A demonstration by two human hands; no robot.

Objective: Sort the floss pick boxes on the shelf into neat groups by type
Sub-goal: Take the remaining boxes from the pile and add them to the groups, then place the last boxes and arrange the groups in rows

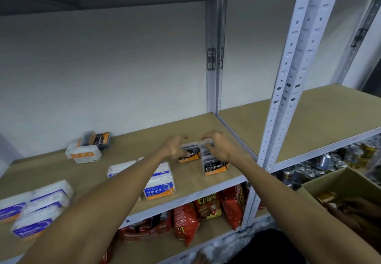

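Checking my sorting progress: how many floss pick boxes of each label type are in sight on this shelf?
Black Charcoal-label plastic boxes: 5
White Round-label plastic boxes: 3
White orange-label boxes, back left: 2
White purple-label boxes, far left: 4
Total: 14; stacked ones may hide more.

A tan shelf is carried between white slotted posts. Near its right front, a charcoal box is set just beside a charcoal row, which is lined up front to back, label facing out. To their left, a Round box is stood at the front edge, with white boxes placed behind it and partly hidden by an arm. At the front left, purple-labelled boxes are packed in a tight cluster. Toward the rear left, a loose pile is heaped: one dark box is tilted against white, orange-labelled ones.
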